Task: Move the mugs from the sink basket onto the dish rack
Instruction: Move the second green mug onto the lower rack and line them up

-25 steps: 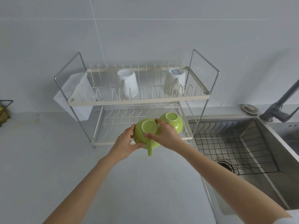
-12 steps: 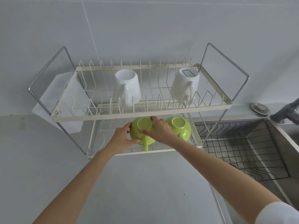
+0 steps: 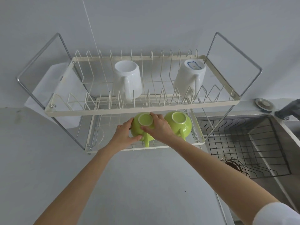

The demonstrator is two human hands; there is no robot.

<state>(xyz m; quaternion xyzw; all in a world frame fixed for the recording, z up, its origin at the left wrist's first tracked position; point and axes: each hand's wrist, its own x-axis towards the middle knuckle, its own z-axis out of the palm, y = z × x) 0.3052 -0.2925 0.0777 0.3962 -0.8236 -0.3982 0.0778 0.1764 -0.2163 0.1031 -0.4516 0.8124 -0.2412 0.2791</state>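
Observation:
A green mug (image 3: 142,127) sits upside down on the lower tier of the two-tier dish rack (image 3: 141,109), its handle pointing toward me. My left hand (image 3: 124,135) grips its left side and my right hand (image 3: 158,127) grips its right side and base. A second green mug (image 3: 180,124) stands inverted just to its right on the same tier. Two white mugs (image 3: 127,80) (image 3: 189,78) rest upside down on the upper tier. The wire sink basket (image 3: 243,143) lies in the sink to the right and holds no mugs.
A white cutting board (image 3: 53,95) hangs at the rack's left end. A drain plug (image 3: 264,103) and the tap (image 3: 290,109) sit behind the sink. Grey countertop (image 3: 138,184) spreads in front of the rack.
Both hands carried the green mug forward from above the counter into the rack's lower tier, beside the other green mug. The camera moved closer to the rack.

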